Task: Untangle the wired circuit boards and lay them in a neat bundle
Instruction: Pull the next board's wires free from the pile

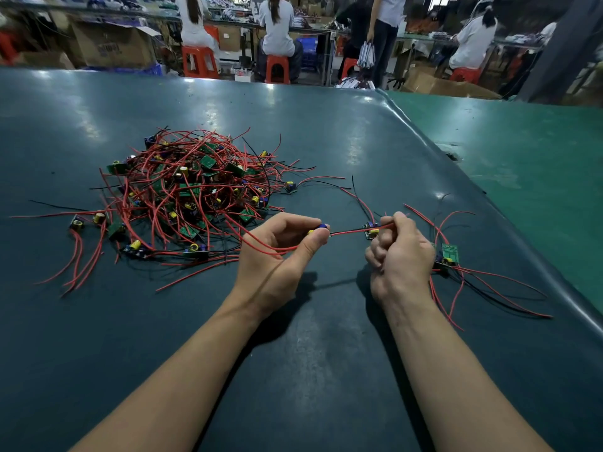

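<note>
Both hands pinch wired boards: left hand (277, 252), right hand (399, 252). Few lie sorted right (barely begun); tangled red-wired green-board heap (192, 194) remains left.

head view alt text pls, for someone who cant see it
Two bare hands stretch red and black wires between them: the left hand pinches a small board, the right hand grips the wires. A tangled pile of wired circuit boards lies left on the dark green table.

Your tangled heap of green circuit boards (192, 190) with red and black wires lies left on the mat; one board (318, 228) hangs between your hands, wires taut; a few sorted boards (448, 254) rest right.
</note>
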Available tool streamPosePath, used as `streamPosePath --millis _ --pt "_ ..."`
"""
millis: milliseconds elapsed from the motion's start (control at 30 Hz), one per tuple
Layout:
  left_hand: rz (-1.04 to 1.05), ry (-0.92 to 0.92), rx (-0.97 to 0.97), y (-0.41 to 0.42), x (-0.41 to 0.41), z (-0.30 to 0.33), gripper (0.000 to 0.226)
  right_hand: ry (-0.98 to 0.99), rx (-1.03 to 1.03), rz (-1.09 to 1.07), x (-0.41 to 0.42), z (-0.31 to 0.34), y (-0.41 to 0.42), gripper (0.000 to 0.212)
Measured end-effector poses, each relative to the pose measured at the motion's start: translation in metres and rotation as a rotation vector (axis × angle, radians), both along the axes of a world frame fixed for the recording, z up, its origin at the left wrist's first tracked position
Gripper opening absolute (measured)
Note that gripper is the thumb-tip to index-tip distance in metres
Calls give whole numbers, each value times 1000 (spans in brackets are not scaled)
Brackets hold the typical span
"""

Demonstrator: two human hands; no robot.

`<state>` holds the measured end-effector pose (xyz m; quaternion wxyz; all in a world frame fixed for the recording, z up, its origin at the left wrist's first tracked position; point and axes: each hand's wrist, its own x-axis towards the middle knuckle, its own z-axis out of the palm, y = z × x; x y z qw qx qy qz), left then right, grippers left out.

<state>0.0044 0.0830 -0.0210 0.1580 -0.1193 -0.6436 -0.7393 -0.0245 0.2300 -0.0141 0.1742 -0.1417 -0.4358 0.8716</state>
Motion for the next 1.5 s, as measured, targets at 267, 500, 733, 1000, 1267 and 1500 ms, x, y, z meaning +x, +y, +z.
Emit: streamPosePath --millis 267,500,733,1000,1267,1500 --pt "-26 10 -22 -3 0 0 15 22 -135 85 2 6 6 29" --pt "-28 51 12 -3 0 0 14 -6 -231 152 3 8 6 34" --pt "78 55 1 -6 -6 -2 17 2 304 379 11 0 -12 50" --pt "14 82 -43 -4 -5 -5 16 62 272 368 12 0 -10 20" --pt "42 156 -48 -4 0 -5 13 14 72 -14 2 5 7 25" --pt "260 228 -11 -10 -6 -1 9 80 574 -459 4 6 14 12"
